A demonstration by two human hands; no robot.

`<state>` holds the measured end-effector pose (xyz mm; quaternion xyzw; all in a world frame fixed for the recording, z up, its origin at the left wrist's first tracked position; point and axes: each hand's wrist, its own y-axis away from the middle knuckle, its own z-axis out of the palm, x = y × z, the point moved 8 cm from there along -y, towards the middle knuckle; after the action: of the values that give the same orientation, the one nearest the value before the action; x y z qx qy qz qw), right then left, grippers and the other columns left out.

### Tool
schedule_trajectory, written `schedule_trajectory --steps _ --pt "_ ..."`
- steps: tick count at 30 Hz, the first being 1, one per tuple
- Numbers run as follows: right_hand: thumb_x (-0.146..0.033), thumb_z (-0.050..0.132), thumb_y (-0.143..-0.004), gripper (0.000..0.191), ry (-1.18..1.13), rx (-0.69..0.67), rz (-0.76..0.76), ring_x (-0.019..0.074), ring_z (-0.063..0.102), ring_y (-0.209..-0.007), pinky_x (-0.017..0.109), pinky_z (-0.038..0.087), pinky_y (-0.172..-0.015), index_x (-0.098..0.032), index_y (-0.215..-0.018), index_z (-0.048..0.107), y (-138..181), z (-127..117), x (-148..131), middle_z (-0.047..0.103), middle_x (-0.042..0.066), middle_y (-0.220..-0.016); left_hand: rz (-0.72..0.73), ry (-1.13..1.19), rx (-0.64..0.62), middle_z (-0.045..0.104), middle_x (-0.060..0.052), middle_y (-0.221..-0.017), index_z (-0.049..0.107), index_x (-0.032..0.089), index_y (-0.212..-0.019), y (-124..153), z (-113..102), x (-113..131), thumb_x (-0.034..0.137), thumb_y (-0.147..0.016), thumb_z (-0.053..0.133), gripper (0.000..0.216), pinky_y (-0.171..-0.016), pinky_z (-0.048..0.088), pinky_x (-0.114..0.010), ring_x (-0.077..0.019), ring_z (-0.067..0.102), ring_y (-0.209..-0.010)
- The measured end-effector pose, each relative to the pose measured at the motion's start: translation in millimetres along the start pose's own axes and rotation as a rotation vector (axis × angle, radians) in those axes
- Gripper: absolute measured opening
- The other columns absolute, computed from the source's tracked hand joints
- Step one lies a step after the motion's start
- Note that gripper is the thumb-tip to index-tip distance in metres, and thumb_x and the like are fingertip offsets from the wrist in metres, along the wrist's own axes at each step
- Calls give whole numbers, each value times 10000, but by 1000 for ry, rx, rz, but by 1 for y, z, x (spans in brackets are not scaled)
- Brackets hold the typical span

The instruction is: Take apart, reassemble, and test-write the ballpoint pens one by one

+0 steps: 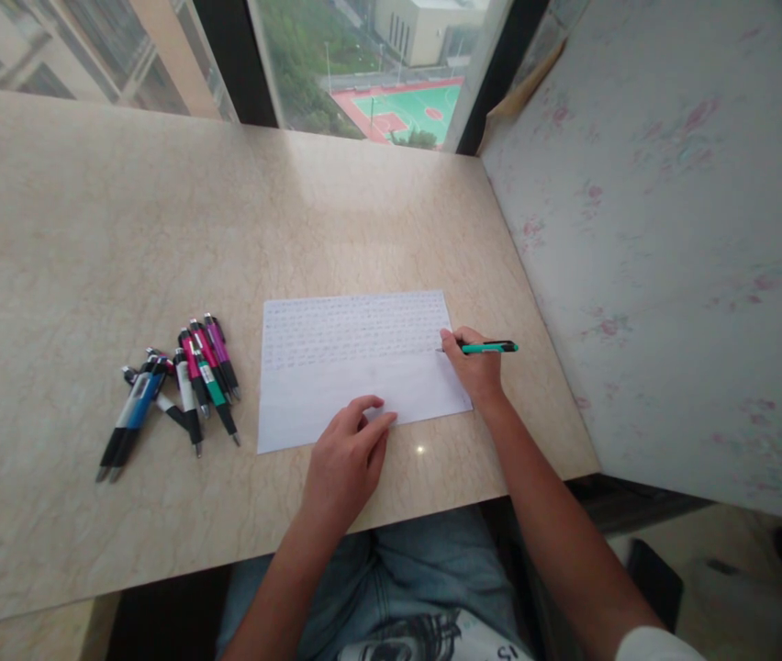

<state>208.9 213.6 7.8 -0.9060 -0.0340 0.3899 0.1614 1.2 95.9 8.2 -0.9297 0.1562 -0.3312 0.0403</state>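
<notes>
My right hand (479,365) is closed around a green pen (488,347) with a black clip end that sticks out to the right. The pen's tip is at the right side of a white sheet of paper (363,390), by the lowest of several rows of small handwriting. That writing covers the upper part of the sheet and is too small to read. Resting at the lower edge of the paper, my left hand (350,450) is open, with its fingers spread and nothing held in it.
Left of the paper lies a loose pile of several pens: a purple pen (221,353), a green pen (216,390) and a blue pen (136,418) among them. A flower-patterned wall (639,229) bounds the marble-look surface (377,220) on the right; a window (363,73) stands behind.
</notes>
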Motion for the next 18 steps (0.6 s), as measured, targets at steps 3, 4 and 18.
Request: schedule_trajectory --steps 3,4,18 --pt "-406 525 -915 398 8 33 4 104 416 -489 255 316 -515 -201 -576 477 1 -2 1 450 -45 -518 -1 5 -3 615 -94 -1213 684 209 -1090 0 1 0 146 -905 541 242 -826 547 -376 -181 612 -866" --pt "-404 519 -918 403 4 46 8 105 417 -491 255 316 -514 -202 -572 472 1 -3 1 447 -44 -517 -1 5 -3 616 -94 -1211 685 209 -1087 0 0 0 148 -904 542 240 -826 547 -377 -183 612 -865" --pt "-403 539 -905 390 -26 27 68 110 417 -504 253 314 -517 -203 -577 470 0 -4 5 432 -49 -517 3 -3 9 624 -92 -1202 690 213 -1077 -1 -1 1 154 -906 533 239 -820 552 -371 -172 612 -848"
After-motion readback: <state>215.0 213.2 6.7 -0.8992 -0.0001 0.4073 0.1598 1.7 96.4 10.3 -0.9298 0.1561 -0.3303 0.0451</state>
